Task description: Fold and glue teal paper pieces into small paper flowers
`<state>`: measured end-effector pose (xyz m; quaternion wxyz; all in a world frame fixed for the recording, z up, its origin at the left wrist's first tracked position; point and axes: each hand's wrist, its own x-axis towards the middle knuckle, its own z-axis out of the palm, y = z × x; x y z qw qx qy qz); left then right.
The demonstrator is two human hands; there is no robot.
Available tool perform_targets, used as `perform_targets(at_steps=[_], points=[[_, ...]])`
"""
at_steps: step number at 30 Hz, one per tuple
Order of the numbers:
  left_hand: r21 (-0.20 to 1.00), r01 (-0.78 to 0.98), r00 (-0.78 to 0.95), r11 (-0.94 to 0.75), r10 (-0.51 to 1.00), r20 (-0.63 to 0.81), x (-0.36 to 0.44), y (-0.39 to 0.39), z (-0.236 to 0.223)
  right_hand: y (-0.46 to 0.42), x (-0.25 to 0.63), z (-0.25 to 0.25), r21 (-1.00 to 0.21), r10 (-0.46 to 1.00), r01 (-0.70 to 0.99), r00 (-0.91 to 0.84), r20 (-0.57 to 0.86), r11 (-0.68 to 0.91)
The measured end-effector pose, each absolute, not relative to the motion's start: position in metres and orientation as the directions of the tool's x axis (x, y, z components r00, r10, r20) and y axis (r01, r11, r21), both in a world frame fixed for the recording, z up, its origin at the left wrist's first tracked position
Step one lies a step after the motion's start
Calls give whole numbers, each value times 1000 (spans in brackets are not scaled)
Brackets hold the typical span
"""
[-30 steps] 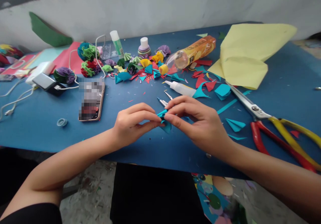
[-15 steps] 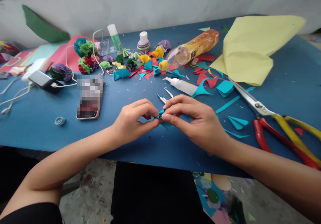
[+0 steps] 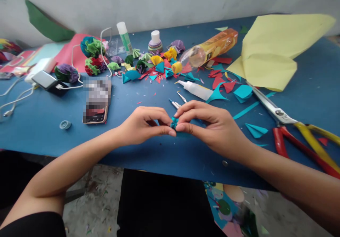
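While the person works at the near edge of a blue table, the things around them crowd its far half, as I see it. A yellow sheet spreads at the far right, just beyond the tips of the scissors, whose handles are red and yellow. A plastic bottle lies on its side across red scraps, and a glue bottle lies just beyond the right hand, nearest of the larger things in its way. Thin tools point out from behind that hand, which hides their lower ends; their number is hard to tell.

By count: one pair of scissors, one phone, one small grey cap, one upright glue stick, one white-capped jar, and three ruffled paper balls, namely blue-green, red-green and purple. The loose scraps are too many to count.

Between the two hands, above the table near its front edge, is a small folded blue paper, mostly covered by fingers. The left hand pinches it from one side, thumb close to the fingertips; the right pinches it from the other, thumb below and fingers curved above. The two sets of fingertips nearly meet.
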<state>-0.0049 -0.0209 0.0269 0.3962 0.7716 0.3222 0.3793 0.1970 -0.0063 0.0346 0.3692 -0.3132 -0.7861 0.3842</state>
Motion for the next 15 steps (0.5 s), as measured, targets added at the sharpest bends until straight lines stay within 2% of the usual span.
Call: perform_targets(at_steps=[3,9,15], points=[[879,180,483,-442,818,312,-4,-21,26,-7,197,34,-823,783,224,-507,359,522],[833,237,437,-500,821,369,1,-24,22,-5,197,29,-747,764,284,-478,433,601],[815,233,487,-530,789,374,0,-25,22,-5,197,25,-706,734,296,-498,461,644]])
